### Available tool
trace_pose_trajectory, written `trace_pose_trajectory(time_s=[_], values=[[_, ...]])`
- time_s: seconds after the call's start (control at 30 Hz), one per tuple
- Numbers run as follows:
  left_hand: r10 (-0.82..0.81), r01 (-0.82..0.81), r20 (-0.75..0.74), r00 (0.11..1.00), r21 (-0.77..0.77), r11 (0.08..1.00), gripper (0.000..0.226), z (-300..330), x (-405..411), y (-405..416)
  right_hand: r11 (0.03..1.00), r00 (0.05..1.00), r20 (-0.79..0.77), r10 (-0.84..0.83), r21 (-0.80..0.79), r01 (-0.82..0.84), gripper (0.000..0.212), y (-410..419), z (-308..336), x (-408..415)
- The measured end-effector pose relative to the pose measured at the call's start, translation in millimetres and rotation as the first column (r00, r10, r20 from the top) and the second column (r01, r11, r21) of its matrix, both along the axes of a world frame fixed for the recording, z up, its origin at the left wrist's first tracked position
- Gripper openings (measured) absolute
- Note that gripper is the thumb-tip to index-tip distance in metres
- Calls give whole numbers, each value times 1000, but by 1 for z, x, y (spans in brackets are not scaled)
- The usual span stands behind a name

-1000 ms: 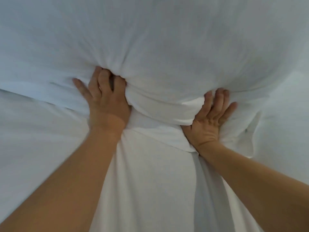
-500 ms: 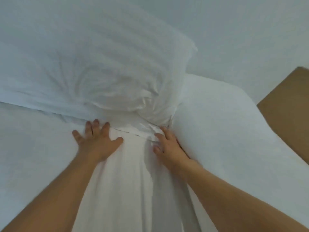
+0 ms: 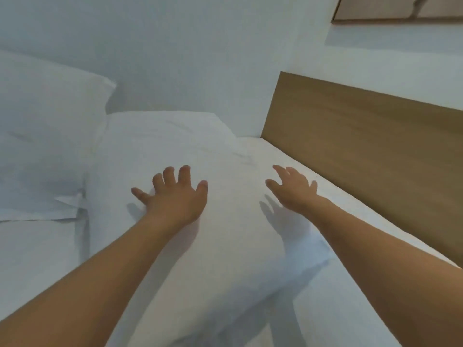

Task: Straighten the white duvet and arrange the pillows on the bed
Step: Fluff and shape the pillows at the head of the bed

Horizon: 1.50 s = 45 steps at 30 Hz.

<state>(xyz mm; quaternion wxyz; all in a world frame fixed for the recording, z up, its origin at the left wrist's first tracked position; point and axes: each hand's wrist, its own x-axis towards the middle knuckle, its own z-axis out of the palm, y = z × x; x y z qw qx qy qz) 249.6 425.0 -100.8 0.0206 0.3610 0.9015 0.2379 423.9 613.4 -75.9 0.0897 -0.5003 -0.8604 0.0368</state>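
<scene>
A white pillow (image 3: 180, 144) lies flat across the middle of the bed, running from the wall toward me. My left hand (image 3: 175, 196) rests on its top with fingers spread. My right hand (image 3: 293, 189) hovers just above the pillow's right side, fingers spread and empty, its shadow on the cloth below. A second white pillow (image 3: 42, 136) lies to the left, its open flap end beside the first pillow. White bedding (image 3: 32, 251) covers the mattress below it.
A wooden headboard (image 3: 363, 156) runs along the right side of the bed. A strip of white sheet (image 3: 295, 164) shows between it and the pillow. A white wall (image 3: 188, 58) stands behind, with a brown framed panel (image 3: 400, 8) at the top right.
Both hands let go of the left pillow, which now lies on the bed, and moved right onto the other pillow. My view swung right, bringing the headboard into sight.
</scene>
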Motion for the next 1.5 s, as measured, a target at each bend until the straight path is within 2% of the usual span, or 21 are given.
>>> trace_pose_trajectory(time_s=[0.1,0.2,0.33,0.43,0.67,0.83,0.93,1.03,1.13,1.17,1.23,1.27,1.3,1.33,1.37,1.4,1.43,1.47,1.5], values=[[-55,48,-48,997,-147,988,66,-11,44,46,990,988,155,11,-138,11,65,24,-51,37],[2,-64,-208,978,-292,954,72,-53,69,69,986,991,121,54,-160,-34,71,41,-91,48],[51,-131,-316,948,-240,962,71,-89,72,75,993,994,43,97,-75,-94,73,59,-126,54],[44,-128,-333,942,-235,963,71,-103,69,81,997,996,-49,80,-8,-81,71,54,-158,58],[76,-182,-369,926,-260,948,72,-125,53,127,993,988,-129,88,94,-76,68,87,-193,30],[87,-222,-355,931,-359,906,69,-125,61,118,990,990,-79,119,90,-112,67,89,-197,33],[53,-155,-279,959,-359,921,71,-114,97,70,978,977,-61,202,-28,-204,68,61,-179,62],[29,-122,-244,969,-378,918,85,-127,171,6,930,953,-73,295,-207,-304,66,15,-166,120],[-31,-38,-140,990,-469,883,103,-134,241,-47,802,947,-54,318,-517,-299,71,-25,-154,189],[-11,-18,-54,998,-511,859,107,-128,256,-53,753,949,-22,314,-603,-263,73,-31,-149,206],[99,-27,136,986,-456,890,98,-106,275,-49,654,972,-64,226,-730,-200,72,-38,-136,224],[178,-64,263,948,-391,918,91,-90,282,-41,583,983,-164,87,-791,-184,71,-38,-128,227],[245,-155,398,884,-246,957,85,-75,287,-31,487,955,-275,-106,-852,-191,65,-37,-119,228],[296,-319,538,789,-52,946,79,-63,291,-24,380,890,-342,-301,-899,-217,54,-35,-110,226],[306,-488,689,657,80,869,75,-58,296,-19,282,817,-358,-451,-926,-250,42,-35,-101,223],[245,-617,837,490,134,775,73,-53,300,-16,229,763,-348,-545,-937,-265,39,-35,-95,217],[118,-703,949,293,130,699,75,-51,302,-15,186,719,-321,-617,-947,-263,43,-35,-94,210],[23,-757,990,138,90,647,78,-54,301,-15,162,674,-292,-679,-954,-251,49,-36,-99,200],[32,-770,996,84,44,637,76,-56,298,-14,154,637,-275,-720,-958,-240,55,-39,-102,189]])
